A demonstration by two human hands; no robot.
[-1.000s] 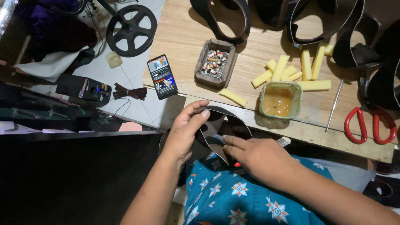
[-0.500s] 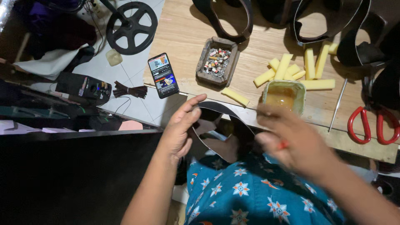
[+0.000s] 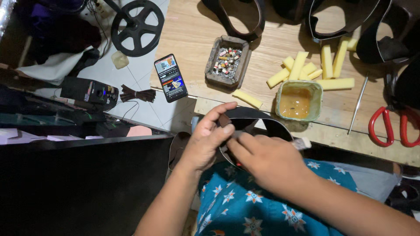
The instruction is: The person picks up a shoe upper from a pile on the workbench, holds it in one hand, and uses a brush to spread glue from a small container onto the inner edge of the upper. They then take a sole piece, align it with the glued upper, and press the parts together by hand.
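My left hand pinches the left side of a black curved band held over my lap, thumb and forefinger closed on its edge. My right hand rests against the inside of the same band. It grips a small brush-like tool whose pale end sticks out to the right. Just beyond the band, on the wooden board's front edge, stands a green pot of amber glue. The lower part of the band is hidden behind my hands.
On the wooden board lie yellow foam sticks, a tray of cigarette butts, a metal spike, red-handled scissors and more black bands. A phone, a black reel and a dark box are on the tiled floor.
My right hand swung out toward the glue pot half a second ago and has come back to the inside of the band. My left hand has kept its hold.
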